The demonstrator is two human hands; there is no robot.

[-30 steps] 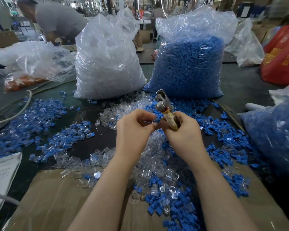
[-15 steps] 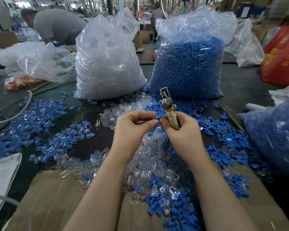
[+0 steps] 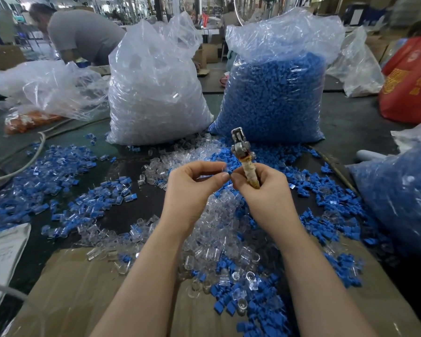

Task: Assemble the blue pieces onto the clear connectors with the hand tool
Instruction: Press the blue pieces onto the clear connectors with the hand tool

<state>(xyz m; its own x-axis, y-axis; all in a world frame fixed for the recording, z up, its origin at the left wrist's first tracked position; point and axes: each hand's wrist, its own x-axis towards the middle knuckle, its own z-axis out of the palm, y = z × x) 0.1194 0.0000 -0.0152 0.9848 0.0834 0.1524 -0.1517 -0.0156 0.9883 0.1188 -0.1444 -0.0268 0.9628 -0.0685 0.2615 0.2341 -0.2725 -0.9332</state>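
Observation:
My right hand (image 3: 265,190) grips the hand tool (image 3: 243,158), a small pair of pliers with a taped handle, its metal jaws pointing up and away. My left hand (image 3: 192,188) pinches a small clear connector at its fingertips, right against my right thumb; the piece itself is mostly hidden. Below both hands lies a heap of loose clear connectors (image 3: 219,239) mixed with loose blue pieces (image 3: 250,307). Assembled blue-and-clear pieces (image 3: 58,181) are spread over the table to the left.
A big bag of clear connectors (image 3: 153,88) and a big bag of blue pieces (image 3: 275,93) stand behind the heap. Another blue-filled bag (image 3: 404,195) is at the right, cardboard (image 3: 83,295) lies at the front, a cable (image 3: 22,164) at the left. A person (image 3: 83,35) bends at the back left.
The hands have stayed together over the heap; the tool has tipped slightly more upright. The person at the back has shifted to the right.

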